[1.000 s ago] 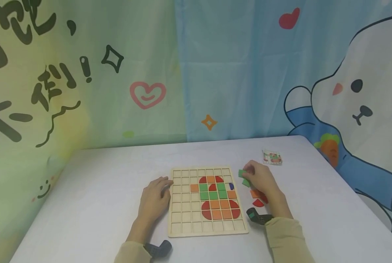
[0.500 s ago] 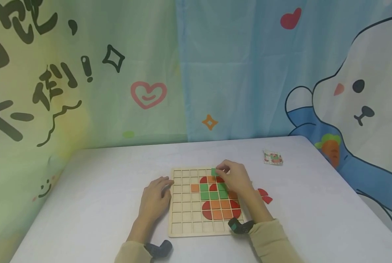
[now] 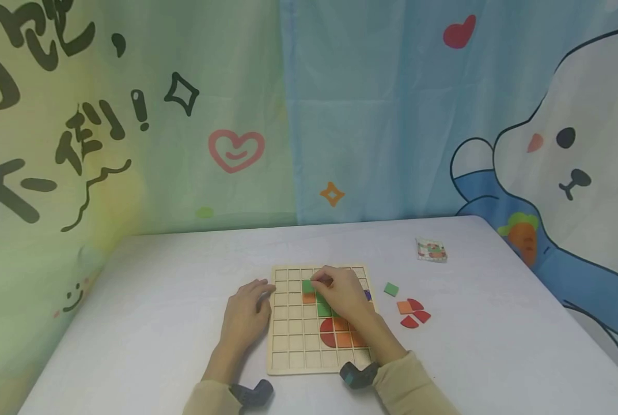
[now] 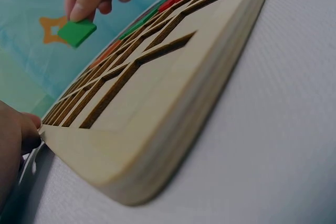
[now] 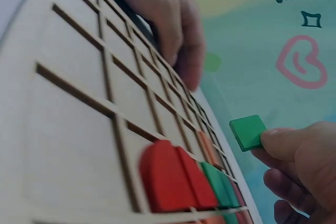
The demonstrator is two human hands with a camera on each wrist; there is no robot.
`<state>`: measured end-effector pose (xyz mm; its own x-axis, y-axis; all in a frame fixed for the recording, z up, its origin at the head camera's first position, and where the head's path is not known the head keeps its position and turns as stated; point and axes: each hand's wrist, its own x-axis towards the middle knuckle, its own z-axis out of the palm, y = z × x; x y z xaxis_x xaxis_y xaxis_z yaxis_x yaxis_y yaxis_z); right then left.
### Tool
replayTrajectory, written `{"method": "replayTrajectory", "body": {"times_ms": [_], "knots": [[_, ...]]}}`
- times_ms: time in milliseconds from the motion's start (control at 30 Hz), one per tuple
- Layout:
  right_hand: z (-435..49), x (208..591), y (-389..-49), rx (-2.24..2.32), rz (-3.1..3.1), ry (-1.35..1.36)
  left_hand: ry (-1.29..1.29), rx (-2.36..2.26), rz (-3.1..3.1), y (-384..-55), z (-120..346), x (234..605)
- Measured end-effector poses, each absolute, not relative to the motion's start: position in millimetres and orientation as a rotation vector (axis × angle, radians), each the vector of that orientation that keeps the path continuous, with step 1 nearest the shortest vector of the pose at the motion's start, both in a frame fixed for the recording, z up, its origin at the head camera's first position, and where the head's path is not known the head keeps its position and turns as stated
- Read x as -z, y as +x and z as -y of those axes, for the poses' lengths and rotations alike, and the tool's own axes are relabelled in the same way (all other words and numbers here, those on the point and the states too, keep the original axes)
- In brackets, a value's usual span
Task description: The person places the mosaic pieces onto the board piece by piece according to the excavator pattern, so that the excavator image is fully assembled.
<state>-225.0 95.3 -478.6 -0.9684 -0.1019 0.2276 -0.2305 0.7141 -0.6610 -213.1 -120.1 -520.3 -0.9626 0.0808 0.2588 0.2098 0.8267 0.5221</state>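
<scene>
My right hand point(image 3: 346, 297) pinches a green square tile point(image 3: 307, 286) between thumb and fingertips. Both wrist views show this tile raised clear of the wooden grid board point(image 3: 286, 344). From the head, it appears just behind an orange tile point(image 3: 309, 298) set in the grid. Green, orange and rounded red pieces fill part of the board's right half, with a blue piece point(image 3: 367, 295) near the right edge; my right hand and forearm hide some of them. At the board's left edge rests my left hand point(image 3: 247, 314), fingertips touching the rim and holding no tile.
Right of the board lie a loose green tile point(image 3: 391, 289), an orange tile point(image 3: 404, 307) and several red quarter-round pieces point(image 3: 409, 322). A small printed packet or card point(image 3: 431, 250) lies farther back on the white table point(image 3: 174, 288). A printed curtain hangs behind.
My right hand picked up a green tile from the loose pieces and carried it leftward over the board. One green tile stays at the right. My left hand has kept its place.
</scene>
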Motion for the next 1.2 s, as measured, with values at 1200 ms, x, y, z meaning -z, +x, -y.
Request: {"method": "replayTrajectory", "body": {"times_ms": [1200], "knots": [[-70.0, 494.8, -219.3, -0.913, 2.826, 0.407, -0.245, 0.872, 2.779, -213.4, 121.6, 521.1]]}}
